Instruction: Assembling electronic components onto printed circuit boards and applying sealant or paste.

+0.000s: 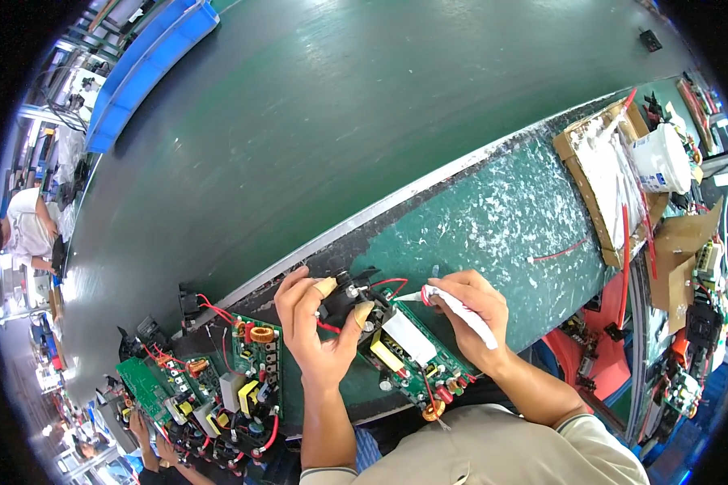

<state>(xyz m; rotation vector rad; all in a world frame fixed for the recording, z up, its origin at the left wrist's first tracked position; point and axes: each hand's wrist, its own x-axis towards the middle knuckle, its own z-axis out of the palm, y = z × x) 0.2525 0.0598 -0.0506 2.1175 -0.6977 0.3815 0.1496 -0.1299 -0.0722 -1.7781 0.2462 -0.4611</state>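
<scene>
My right hand is closed round a white squeeze tube. The tube's pointed nozzle reaches left to the upper end of a green circuit board. My left hand, with yellowish covers on the thumb and a finger, grips a black part at that same end. The board lies tilted in front of my body and bears a white block, yellow parts and a copper coil. A red wire loops near the nozzle.
More populated circuit boards lie to my left, where another person's hands show. At right are a cardboard tray, a white bucket and red wires. A blue bin stands far left; a person sits beyond.
</scene>
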